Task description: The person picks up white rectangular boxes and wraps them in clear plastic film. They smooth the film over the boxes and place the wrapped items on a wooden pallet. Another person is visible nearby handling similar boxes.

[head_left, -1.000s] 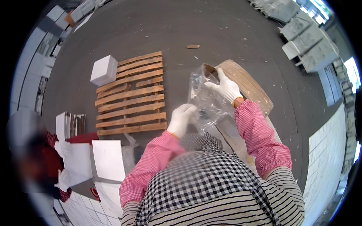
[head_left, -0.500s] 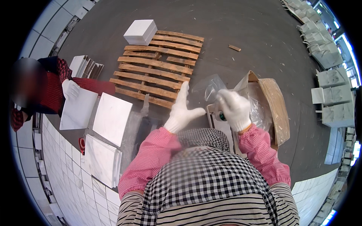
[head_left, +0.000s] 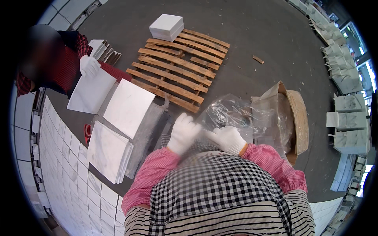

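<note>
Blocked right of the grip by an open cardboard box (head_left: 300, 120), left by stacked white panels (head_left: 108, 151), just ahead by clear plastic film (head_left: 226, 112). Passable farther ahead, over gray floor (head_left: 241, 74) between wooden pallet (head_left: 170, 78) and box.

Head-worn fisheye view, facing downward
The left camera of a side-by-side pair is looking down from the wearer's head, showing the gingham apron (head_left: 220, 179) close below and the slatted wooden pallet (head_left: 175, 71) farther ahead.
</note>
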